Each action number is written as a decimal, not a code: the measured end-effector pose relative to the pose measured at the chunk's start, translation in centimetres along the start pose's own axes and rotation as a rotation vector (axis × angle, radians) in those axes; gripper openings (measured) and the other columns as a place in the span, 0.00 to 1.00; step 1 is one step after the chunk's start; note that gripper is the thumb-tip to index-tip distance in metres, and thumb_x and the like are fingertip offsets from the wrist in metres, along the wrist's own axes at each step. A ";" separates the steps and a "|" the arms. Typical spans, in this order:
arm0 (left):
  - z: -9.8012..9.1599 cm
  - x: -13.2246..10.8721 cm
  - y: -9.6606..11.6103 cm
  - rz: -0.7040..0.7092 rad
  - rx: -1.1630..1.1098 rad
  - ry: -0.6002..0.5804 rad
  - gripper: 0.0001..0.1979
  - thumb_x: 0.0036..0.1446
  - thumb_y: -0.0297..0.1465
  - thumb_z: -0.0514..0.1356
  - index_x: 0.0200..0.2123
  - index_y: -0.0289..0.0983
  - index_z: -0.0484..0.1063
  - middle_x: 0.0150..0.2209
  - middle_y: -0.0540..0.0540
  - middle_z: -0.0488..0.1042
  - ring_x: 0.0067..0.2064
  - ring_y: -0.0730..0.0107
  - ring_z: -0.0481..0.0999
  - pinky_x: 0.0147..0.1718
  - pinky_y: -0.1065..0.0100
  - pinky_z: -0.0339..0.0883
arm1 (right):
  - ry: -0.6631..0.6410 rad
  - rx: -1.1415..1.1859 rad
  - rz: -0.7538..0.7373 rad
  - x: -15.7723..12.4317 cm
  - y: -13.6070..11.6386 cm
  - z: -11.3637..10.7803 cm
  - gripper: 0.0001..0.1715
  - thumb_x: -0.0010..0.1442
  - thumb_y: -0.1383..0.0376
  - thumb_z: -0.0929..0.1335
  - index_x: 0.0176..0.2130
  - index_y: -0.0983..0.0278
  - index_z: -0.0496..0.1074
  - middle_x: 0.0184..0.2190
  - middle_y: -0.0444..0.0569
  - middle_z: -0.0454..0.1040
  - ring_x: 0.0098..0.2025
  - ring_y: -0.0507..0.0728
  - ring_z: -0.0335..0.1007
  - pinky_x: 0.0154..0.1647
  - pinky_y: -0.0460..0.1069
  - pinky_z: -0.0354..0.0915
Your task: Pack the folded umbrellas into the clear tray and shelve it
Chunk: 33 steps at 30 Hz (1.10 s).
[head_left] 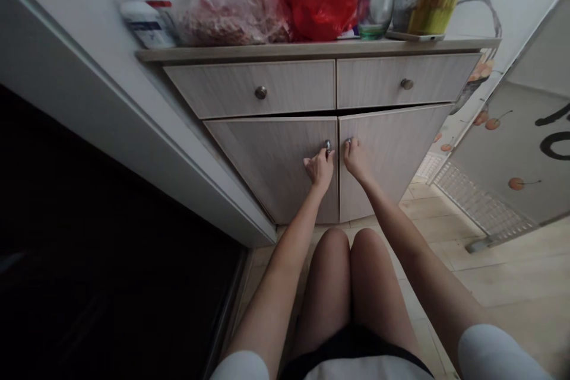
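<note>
My left hand [320,168] is closed on the small metal handle [328,145] of the left cabinet door [267,160]. Level with it, my right hand [357,160] has its fingers closed around the handle [348,141] of the right cabinet door [396,154], covering most of it. Both pale wood-grain doors stand slightly ajar, with a dark gap along their top edges. The cabinet's inside is hidden.
Two drawers with round knobs, the left drawer [214,89] and right drawer [374,80], sit above the doors. On the cabinet top [307,50] are a red bag [323,0], a clear bag [222,18], a glass [374,15] and white bottles. A white panel [512,148] stands right.
</note>
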<state>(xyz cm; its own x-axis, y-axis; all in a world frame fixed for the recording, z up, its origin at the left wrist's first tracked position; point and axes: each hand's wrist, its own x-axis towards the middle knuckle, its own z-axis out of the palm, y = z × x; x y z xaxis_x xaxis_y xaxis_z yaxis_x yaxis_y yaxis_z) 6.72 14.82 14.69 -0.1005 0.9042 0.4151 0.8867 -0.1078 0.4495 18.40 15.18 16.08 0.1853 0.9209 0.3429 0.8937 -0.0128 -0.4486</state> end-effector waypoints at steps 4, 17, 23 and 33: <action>0.7 1.1 0.1 0.002 0.003 0.011 0.18 0.70 0.41 0.51 0.46 0.37 0.77 0.41 0.35 0.82 0.44 0.56 0.81 0.50 0.57 0.58 | -0.018 0.010 0.049 1.2 -0.8 0.3 0.26 0.75 0.58 0.51 0.54 0.69 0.67 0.52 0.64 0.73 0.48 0.62 0.71 0.48 0.53 0.61; 2.0 3.5 -0.2 0.026 0.002 -0.023 0.20 0.71 0.41 0.50 0.50 0.35 0.76 0.45 0.33 0.82 0.46 0.55 0.80 0.52 0.56 0.58 | -0.056 0.005 0.121 3.3 -1.8 0.8 0.27 0.75 0.57 0.50 0.57 0.68 0.66 0.54 0.65 0.71 0.51 0.65 0.72 0.50 0.57 0.63; 2.0 4.0 -0.3 0.048 -0.010 -0.029 0.19 0.71 0.40 0.50 0.50 0.35 0.75 0.45 0.33 0.81 0.48 0.55 0.80 0.54 0.56 0.58 | -0.052 0.018 0.120 3.7 -1.8 1.1 0.29 0.75 0.56 0.49 0.58 0.69 0.65 0.54 0.67 0.71 0.52 0.65 0.72 0.52 0.58 0.63; -4.4 2.3 -3.0 -0.069 -0.470 -0.367 0.17 0.68 0.39 0.57 0.28 0.36 0.70 0.26 0.44 0.77 0.27 0.69 0.76 0.32 0.68 0.67 | -0.032 0.431 -0.009 2.0 3.5 -2.2 0.37 0.69 0.39 0.55 0.39 0.66 0.73 0.36 0.57 0.77 0.38 0.60 0.75 0.40 0.50 0.65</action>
<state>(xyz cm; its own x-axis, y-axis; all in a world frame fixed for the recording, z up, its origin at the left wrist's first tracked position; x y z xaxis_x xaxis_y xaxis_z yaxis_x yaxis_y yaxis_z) 1.87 15.39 17.74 0.0859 0.9902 0.1105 0.5804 -0.1398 0.8022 22.83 16.11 17.00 0.1592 0.9321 0.3253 0.6418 0.1527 -0.7515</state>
